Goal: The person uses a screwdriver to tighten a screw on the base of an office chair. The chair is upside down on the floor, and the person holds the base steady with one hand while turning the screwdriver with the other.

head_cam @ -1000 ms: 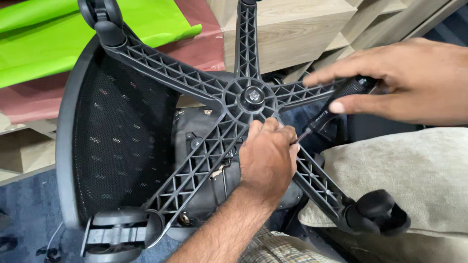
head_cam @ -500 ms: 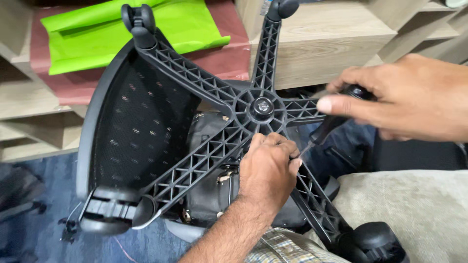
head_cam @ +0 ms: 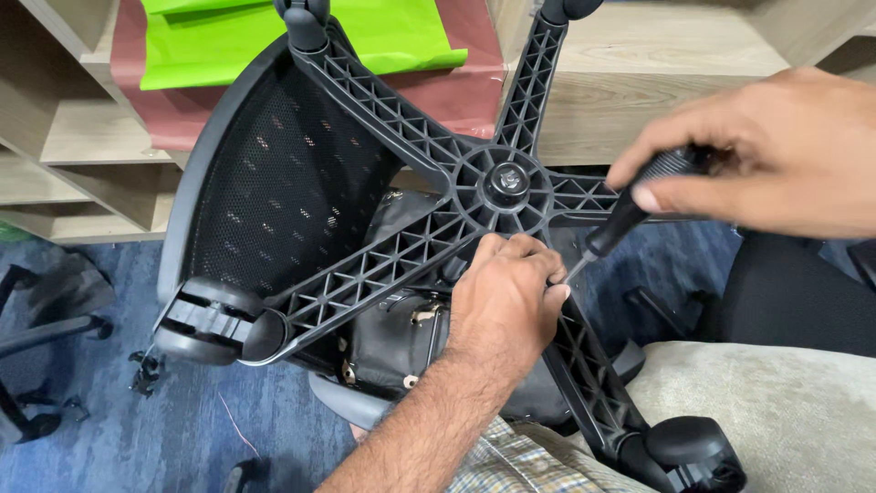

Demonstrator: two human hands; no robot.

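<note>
Moved: view has shifted since the earlier frames; chair now sits lower and more centred, right hand has come nearer and looks bigger, left hand stays put on the base.
Right hand (head_cam: pixel 776 155): closed around the black handle of a screwdriver (head_cam: pixel 630 215), thumb along the grip; shaft slants down-left, tip just beside the left fingers.
Left hand (head_cam: pixel 506 292): fingers curled narrow, pressed on the chair base (head_cam: pixel 506 183) just below the hub; can't tell if it pinches a screw or other small part.
Chair: upturned, star base w/ ribbed arms facing up, mesh back (head_cam: pixel 274 192) to the left, seat underside (head_cam: pixel 392 319) under the arms.
Wheels: one near left (head_cam: pixel 205 319), one near right (head_cam: pixel 689 447), two at far edge.
Around: wooden shelf (head_cam: pixel 639 82) far side, green sheet (head_cam: pixel 274 41) on it, blue carpet (head_cam: pixel 109 402) below.
Step (judged): working a fastener by the hub, left hand steadying.
Next move needs: tip seated square in the screw head before turning; spot is hidden behind the fingers.
</note>
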